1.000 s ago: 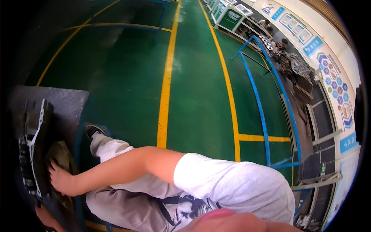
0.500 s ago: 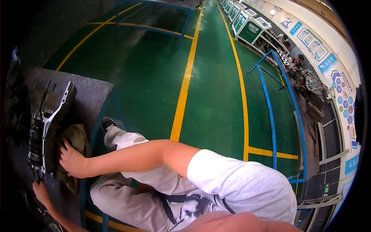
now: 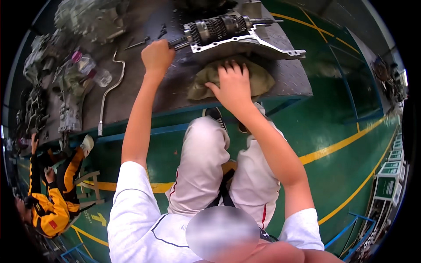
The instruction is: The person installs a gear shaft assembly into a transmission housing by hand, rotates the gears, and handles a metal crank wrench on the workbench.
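A gear shaft [image 3: 221, 30] with several dark toothed gears lies in an open half of a metal gearbox housing [image 3: 245, 40] on the workbench. My left hand [image 3: 158, 57] is closed round the shaft's bare left end, its fingertips partly hidden behind the knuckles. My right hand [image 3: 235, 83] rests on a crumpled olive-green cloth [image 3: 261, 81] just in front of the housing, fingers spread flat. The cloth touches the bench near its front edge.
Left on the metal workbench [image 3: 169, 94] are a bent metal bar [image 3: 105, 96], a clear bottle with pink cap [image 3: 85, 63], a small dark rod [image 3: 138, 43] and large castings [image 3: 90, 19]. A person in an orange and black outfit [image 3: 52, 210] sits at far left.
My view has swung left, bringing the bench and gear shaft to the upper middle. The left hand stays at the shaft's end, the right hand on the cloth.
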Tool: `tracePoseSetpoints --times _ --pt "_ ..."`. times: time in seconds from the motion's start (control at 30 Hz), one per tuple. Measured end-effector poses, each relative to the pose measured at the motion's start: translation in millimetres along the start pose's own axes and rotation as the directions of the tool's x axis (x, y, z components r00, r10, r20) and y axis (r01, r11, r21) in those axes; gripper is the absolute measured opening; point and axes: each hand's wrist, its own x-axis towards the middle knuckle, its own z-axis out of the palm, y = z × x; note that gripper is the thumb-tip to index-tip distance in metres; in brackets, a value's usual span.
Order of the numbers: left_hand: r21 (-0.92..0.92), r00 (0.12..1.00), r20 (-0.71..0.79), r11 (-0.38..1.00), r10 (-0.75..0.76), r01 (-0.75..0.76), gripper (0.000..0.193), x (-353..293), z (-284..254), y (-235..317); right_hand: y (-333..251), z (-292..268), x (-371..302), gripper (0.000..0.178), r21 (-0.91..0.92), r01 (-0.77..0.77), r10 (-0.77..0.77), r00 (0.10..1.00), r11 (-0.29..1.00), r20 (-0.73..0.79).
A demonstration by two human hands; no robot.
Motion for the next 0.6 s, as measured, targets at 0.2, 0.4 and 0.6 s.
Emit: tracePoseSetpoints --times 0.2,0.4,0.6 --pt "-0.107 0.941 0.337 0.994 0.016 0.021 0.02 10 -23 -12 -3 -4 -4 0.051 -0.01 0.014 -0.013 0.999 1.0 0.046" --pt "-0.049 0.998 0.063 0.998 -0.027 0.03 0.021 -7 -7 2 1 -6 -6 0.051 -0.027 0.015 -0.014 1.0 1.0 0.018" --pt "-0.054 0.987 0.156 0.998 0.024 -0.016 0.022 5 -18 -12 -3 -5 -5 0.052 -0.03 0.022 -0.021 0.999 0.999 0.036"
